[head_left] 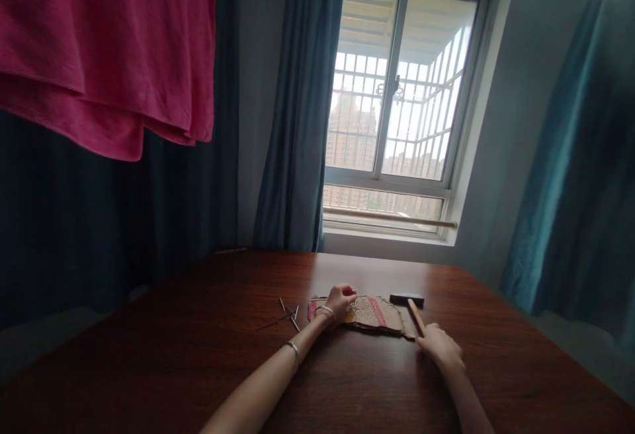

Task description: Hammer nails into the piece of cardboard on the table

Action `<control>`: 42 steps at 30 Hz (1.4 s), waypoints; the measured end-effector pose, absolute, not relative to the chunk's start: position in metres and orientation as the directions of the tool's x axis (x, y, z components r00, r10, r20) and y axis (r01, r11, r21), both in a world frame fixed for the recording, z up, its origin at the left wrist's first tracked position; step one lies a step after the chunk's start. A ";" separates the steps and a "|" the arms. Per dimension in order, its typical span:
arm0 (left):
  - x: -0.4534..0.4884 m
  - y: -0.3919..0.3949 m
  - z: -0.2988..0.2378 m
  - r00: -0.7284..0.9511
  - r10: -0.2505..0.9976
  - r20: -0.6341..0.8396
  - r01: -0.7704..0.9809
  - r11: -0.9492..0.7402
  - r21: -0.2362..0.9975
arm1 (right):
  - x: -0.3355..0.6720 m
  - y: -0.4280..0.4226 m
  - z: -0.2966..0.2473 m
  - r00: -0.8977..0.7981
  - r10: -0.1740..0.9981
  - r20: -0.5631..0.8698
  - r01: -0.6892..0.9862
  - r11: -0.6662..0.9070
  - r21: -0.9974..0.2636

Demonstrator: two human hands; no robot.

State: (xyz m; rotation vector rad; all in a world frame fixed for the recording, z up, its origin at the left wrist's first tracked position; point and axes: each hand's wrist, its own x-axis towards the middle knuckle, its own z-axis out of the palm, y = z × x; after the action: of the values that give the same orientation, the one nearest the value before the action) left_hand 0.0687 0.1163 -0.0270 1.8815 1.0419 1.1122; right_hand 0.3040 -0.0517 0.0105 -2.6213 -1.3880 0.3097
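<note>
My right hand (440,346) grips a hammer by its light wooden handle (415,317). The dark hammer head (407,300) is at the far end, just beyond the right end of a flat tan piece (364,312). That piece has pink bands, a dotted pattern and a jagged edge; its material I cannot tell. Over its left part, my left hand (341,300) has its fingers pinched together. Whatever they hold, if anything, is too small to make out. Bangles circle the left wrist and forearm. Part of the tan piece is hidden under this hand.
Several thin metal rods (292,315) lie scattered on the brown wooden table (198,348), left of the tan piece. A pink cloth (109,50) hangs at upper left. Behind the table are blue curtains (300,110) and a barred window (391,90).
</note>
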 end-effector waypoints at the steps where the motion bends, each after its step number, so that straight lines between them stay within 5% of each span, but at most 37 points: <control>1: 0.069 0.116 -0.027 0.303 0.890 0.340 0.285 -0.425 0.859 | 0.303 -0.053 0.012 0.521 0.845 -0.116 0.810 -0.533 -0.244; 8: 0.068 0.110 -0.022 0.299 0.890 0.344 0.293 -0.429 0.854 | 0.302 -0.054 0.013 0.426 0.905 0.009 0.854 -0.399 -0.334; 11: 0.067 0.108 -0.020 0.305 0.896 0.322 0.299 -0.411 0.861 | 0.299 -0.047 0.012 0.436 0.896 0.076 0.776 -0.332 -0.537; 14: 0.067 0.107 -0.019 0.306 0.897 0.320 0.298 -0.410 0.862 | 0.286 -0.040 0.018 0.384 0.920 0.077 0.415 -0.097 -0.905; 16: 0.067 0.108 -0.020 0.301 0.896 0.326 0.302 -0.414 0.859 | 0.274 -0.039 0.025 0.264 0.964 0.019 0.049 0.006 -0.999; 19: 0.067 0.110 -0.022 0.303 0.894 0.329 0.311 -0.419 0.853 | 0.257 -0.042 0.035 0.084 0.992 -0.091 -0.280 -0.064 -0.958; 22: 0.066 0.112 -0.024 0.314 0.888 0.336 0.307 -0.430 0.849 | 0.244 -0.048 0.041 -0.059 0.987 -0.151 -0.386 -0.162 -0.908; 33: 0.066 0.107 -0.018 0.314 0.895 0.317 0.321 -0.414 0.852 | 0.240 -0.058 0.055 -0.230 0.950 -0.212 -0.458 -0.298 -0.838; 42: 0.066 0.104 -0.015 0.298 0.909 0.291 0.326 -0.384 0.864 | 0.238 -0.061 0.057 -0.202 0.959 -0.201 -0.385 -0.266 -0.884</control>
State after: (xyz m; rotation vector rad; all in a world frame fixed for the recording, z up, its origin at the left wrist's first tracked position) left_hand 0.0659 0.1039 -0.0145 1.8692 1.1033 1.0611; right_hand 0.2385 -0.0608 0.0574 -0.9729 -0.8701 1.6714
